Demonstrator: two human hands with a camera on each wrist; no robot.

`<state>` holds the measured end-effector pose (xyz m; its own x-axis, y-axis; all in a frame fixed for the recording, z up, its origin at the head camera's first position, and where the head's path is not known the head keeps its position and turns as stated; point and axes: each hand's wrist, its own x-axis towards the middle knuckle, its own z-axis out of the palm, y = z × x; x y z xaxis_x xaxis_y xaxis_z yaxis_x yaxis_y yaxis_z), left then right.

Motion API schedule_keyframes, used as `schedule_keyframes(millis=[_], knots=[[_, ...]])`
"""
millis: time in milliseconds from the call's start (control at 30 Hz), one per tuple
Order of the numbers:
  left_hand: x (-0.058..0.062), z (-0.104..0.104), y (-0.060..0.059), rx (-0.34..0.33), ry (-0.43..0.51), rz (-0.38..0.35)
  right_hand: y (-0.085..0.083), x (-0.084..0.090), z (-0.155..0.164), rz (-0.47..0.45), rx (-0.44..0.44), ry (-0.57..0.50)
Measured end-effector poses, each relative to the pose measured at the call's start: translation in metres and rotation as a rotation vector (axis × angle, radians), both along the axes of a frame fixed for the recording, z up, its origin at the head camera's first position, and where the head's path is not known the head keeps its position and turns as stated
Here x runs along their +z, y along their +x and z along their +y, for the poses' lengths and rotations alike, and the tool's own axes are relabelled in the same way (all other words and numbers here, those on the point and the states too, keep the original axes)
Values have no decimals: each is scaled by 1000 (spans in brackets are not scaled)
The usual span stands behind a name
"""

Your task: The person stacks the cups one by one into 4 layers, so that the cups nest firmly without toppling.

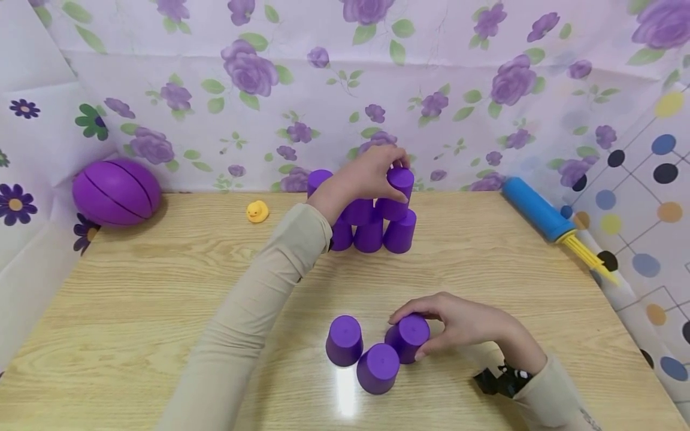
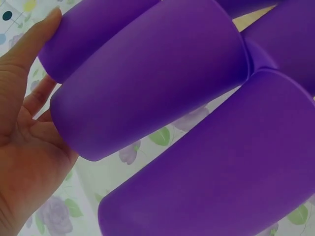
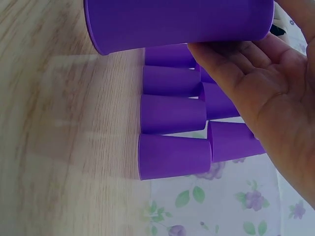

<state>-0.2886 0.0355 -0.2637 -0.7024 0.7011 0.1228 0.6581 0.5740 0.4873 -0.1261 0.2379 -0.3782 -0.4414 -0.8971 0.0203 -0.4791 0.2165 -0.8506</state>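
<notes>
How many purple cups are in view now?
10 visible. Three in front: left cup, middle cup, right cup in the right hand's grip. Seven form the back stack, its top cup held by the left hand. The left arm may hide more.

This looks like a small play corner at home, set up for filming. A wooden table (image 1: 162,299) stands inside soft walls made of plastic sheets: a sheet with purple roses (image 1: 345,90) at the far side and a sheet with coloured dots (image 1: 647,197) on the right. Toys lie at the far edge of the table: a purple ball (image 1: 115,191) on the left, a yellow duck (image 1: 257,211), purple cups (image 1: 377,233) and a blue pump (image 1: 539,209) on the right.
</notes>
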Motion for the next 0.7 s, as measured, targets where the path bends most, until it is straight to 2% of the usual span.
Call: schedule_keyframes(millis=[267,700], knots=[[-4,-2,-2,-1,-12,-28,1,2,-2,26,-5,3],[-6,-9,0,2,-3,-69,1,1,-4,8,-4,3]])
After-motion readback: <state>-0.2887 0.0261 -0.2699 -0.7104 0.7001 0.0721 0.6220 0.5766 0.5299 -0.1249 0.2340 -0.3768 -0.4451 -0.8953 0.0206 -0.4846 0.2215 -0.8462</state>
